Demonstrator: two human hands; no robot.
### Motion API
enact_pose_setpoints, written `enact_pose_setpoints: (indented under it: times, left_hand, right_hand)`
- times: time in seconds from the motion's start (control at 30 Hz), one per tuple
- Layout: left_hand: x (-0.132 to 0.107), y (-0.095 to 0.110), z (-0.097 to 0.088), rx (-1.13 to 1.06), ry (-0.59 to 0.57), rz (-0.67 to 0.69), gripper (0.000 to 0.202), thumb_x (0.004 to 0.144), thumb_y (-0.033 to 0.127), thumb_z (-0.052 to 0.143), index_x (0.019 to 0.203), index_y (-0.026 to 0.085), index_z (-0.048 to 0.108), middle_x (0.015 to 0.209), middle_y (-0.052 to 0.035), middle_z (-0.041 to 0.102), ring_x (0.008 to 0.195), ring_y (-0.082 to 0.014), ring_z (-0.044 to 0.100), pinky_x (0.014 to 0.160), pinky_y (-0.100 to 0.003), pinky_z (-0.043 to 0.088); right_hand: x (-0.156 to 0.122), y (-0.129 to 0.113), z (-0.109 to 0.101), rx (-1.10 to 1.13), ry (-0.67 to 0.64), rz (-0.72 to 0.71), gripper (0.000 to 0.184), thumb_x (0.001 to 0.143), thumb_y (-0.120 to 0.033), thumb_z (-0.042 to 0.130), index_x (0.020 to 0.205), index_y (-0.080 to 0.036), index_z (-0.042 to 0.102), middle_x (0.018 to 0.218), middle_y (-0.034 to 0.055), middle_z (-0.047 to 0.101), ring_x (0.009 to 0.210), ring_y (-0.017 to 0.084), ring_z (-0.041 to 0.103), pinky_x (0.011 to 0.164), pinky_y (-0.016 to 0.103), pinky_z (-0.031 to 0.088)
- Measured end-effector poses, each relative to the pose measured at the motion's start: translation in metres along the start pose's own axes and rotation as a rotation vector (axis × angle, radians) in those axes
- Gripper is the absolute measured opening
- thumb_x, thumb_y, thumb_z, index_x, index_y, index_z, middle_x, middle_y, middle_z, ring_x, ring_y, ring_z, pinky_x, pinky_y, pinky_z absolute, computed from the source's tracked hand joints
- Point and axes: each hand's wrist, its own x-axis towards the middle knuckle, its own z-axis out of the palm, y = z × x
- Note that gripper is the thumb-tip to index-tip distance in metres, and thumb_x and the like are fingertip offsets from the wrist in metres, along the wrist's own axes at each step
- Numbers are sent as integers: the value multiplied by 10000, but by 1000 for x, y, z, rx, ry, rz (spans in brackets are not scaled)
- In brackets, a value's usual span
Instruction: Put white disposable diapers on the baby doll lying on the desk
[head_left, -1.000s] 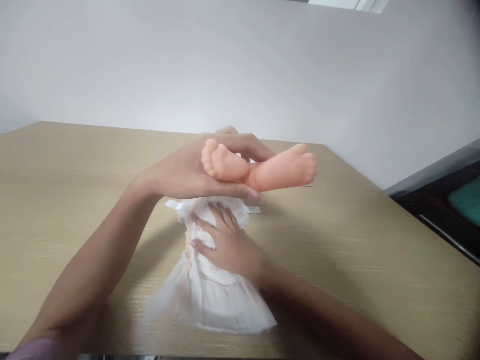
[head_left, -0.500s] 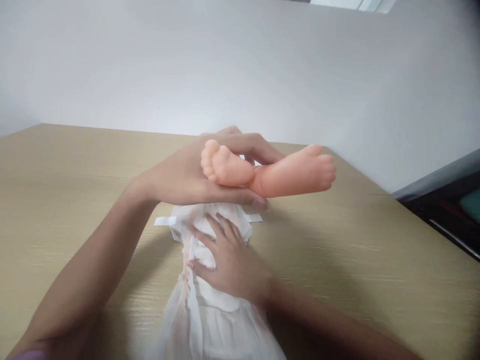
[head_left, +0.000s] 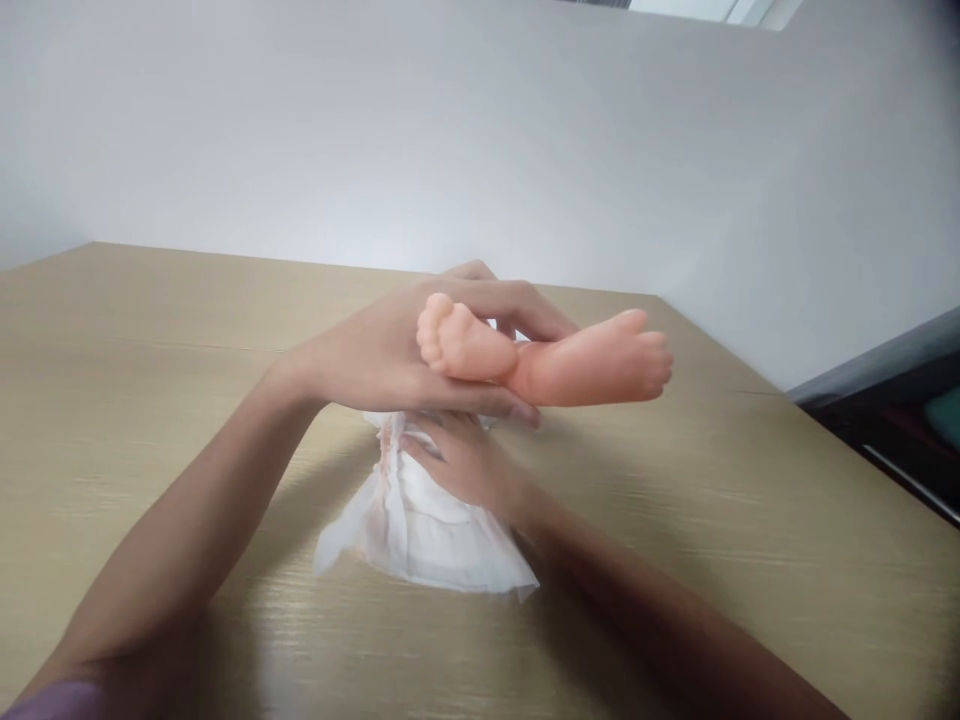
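My left hand (head_left: 390, 355) is closed round the ankles of a doll's two legs (head_left: 555, 365) and holds the feet up above the wooden table (head_left: 750, 520). One small foot points left against my palm, the other points right. Under them lies a white diaper (head_left: 420, 525), spread on the table. My right hand (head_left: 465, 465) rests flat on the diaper's far part, its fingertips hidden beneath my left hand. The doll's body is hidden behind my hands.
A plain white wall (head_left: 300, 130) stands behind the table. A dark piece of furniture (head_left: 892, 410) with something teal on it lies off the table's right edge.
My right hand has slid the diaper away from me, farther under the raised doll legs, so its side tabs are now hidden. My left hand holds the legs much as before.
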Motion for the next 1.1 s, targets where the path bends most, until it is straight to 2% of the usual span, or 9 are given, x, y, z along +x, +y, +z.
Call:
enact_pose_setpoints:
  times: [0.1,0.17,0.3,0.4,0.53,0.67,0.73,0.93,1.1]
  left_hand:
    - [0,-1,-1,-19,-2,29,361,956,341,824,1294,232,757,1281,-24,754,1344,-310,642,1177,-464,524]
    - [1,-1,0,-24,14,58,362,939,322,853,1276,224,765,1271,-39,763,1296,-289,657,1138,-434,538]
    - [1,-1,2,-9,32,60,348,944,311,851,1264,201,767,1238,-45,770,1285,-281,649,1137,-434,530]
    - [1,-1,3,-4,41,38,347,935,313,858,1252,198,775,1260,-37,770,1303,-287,642,1145,-433,521]
    - [2,-5,3,-33,38,96,387,901,348,893,1249,222,780,1276,-51,782,1291,-291,652,1074,-416,545]
    - [1,-8,2,-31,39,90,379,906,375,892,1253,265,788,1301,-59,783,1287,-297,661,1095,-427,532]
    - [0,-7,2,-9,41,79,382,923,389,877,1276,276,787,1319,-63,777,1308,-298,656,1107,-424,523]
    - [-1,0,3,-6,100,66,418,919,433,889,1280,250,787,1330,-64,772,1307,-293,661,1081,-430,549]
    - [-3,0,8,-45,141,75,401,923,354,882,1283,215,770,1334,-53,767,1275,-259,691,1068,-378,568]
  right_hand:
    - [-8,-1,-7,52,-32,-10,408,1159,-385,555,1540,-257,629,1657,109,548,1582,350,430,1350,559,319]
    - [-13,-1,-10,85,2,-37,400,1150,-367,573,1525,-242,631,1657,109,545,1593,339,417,1359,536,310]
    - [-15,-7,-8,105,93,-29,298,1122,-248,576,1387,-184,697,1509,129,662,1476,308,550,1301,487,406]
    - [-6,-17,-5,59,98,-39,335,1116,-240,576,1421,-169,694,1473,149,678,1396,315,604,1259,487,448]
    - [17,-24,7,-70,69,-31,395,1083,-300,636,1449,-159,678,1530,193,624,1337,371,611,1250,580,424]
    - [31,-20,19,-78,100,51,418,1021,-305,708,1390,-111,666,1413,228,679,1341,407,601,1206,583,461]
    - [30,-16,20,-18,134,57,387,1031,-304,692,1377,-133,666,1383,215,701,1336,409,616,1198,587,472]
    - [19,-4,5,177,232,-71,399,1019,-229,652,1418,-223,655,1424,129,714,1378,372,629,1197,565,503]
    - [23,8,8,237,308,-165,380,996,-186,622,1364,-242,699,1398,92,743,1351,328,667,1206,512,517]
